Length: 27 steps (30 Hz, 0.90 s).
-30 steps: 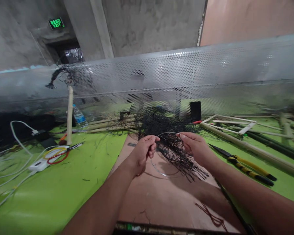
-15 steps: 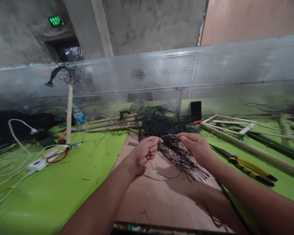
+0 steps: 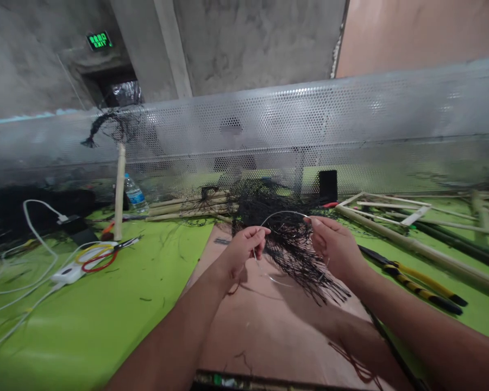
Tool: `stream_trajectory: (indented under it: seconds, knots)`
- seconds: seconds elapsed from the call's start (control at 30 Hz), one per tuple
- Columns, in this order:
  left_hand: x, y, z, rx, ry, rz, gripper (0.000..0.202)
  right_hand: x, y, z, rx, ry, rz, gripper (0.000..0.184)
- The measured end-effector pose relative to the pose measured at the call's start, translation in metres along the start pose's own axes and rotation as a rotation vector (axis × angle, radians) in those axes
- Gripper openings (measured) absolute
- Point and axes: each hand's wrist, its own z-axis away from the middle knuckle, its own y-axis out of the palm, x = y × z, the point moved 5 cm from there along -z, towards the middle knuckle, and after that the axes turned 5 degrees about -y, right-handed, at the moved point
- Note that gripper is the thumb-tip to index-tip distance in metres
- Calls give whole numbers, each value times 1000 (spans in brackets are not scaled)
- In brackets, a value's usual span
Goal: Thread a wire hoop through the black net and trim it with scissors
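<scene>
A thin, shiny wire point(image 3: 284, 213) is bent into a loop between my two hands. My left hand point(image 3: 248, 244) pinches it between thumb and fingertips on the left side. On the other side, my right hand point(image 3: 330, 239) grips it with curled fingers. The wire's lower curve hangs above a pinkish board point(image 3: 244, 326). Behind and below the loop lies a tangled bundle of black netting point(image 3: 293, 260), its loose strands fanning toward me. Whether the wire is metal or plastic I cannot tell.
Yellow-and-black handled pliers point(image 3: 415, 282) lie right of the board. Bamboo poles point(image 3: 424, 250) and a stick frame stretch behind them. At left are a white power strip point(image 3: 71, 271), cables, smaller pliers point(image 3: 124, 244), an upright bamboo stick point(image 3: 119, 190) and a water bottle point(image 3: 135, 193). Perforated metal sheeting point(image 3: 269, 125) stands behind.
The wire's upper part now arches higher between my hands. My right hand has shifted slightly right, and its fingers are more curled. The whole view has moved a little.
</scene>
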Motion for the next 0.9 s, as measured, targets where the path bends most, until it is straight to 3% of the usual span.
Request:
stream_trajectory:
  seconds: [0.13,0.27,0.4,0.67,0.9]
  knots:
    - [4,0,-2,-74,53,-55,40,5,-6,-4,-56,-60,-51,24]
    - [-3,-11,-3,-281,246,-165,35,1,-2,-4,25,-30,-13,24]
    - [-4,-17,-4,-332,213,-211,37,-1,5,1,101,-1,49,26]
    - [-23,-17,7,-513,434,-797,37,-8,20,19,235,75,38,29]
    - [-30,-14,14,-646,405,-1209,40,-11,24,26,247,75,111,29]
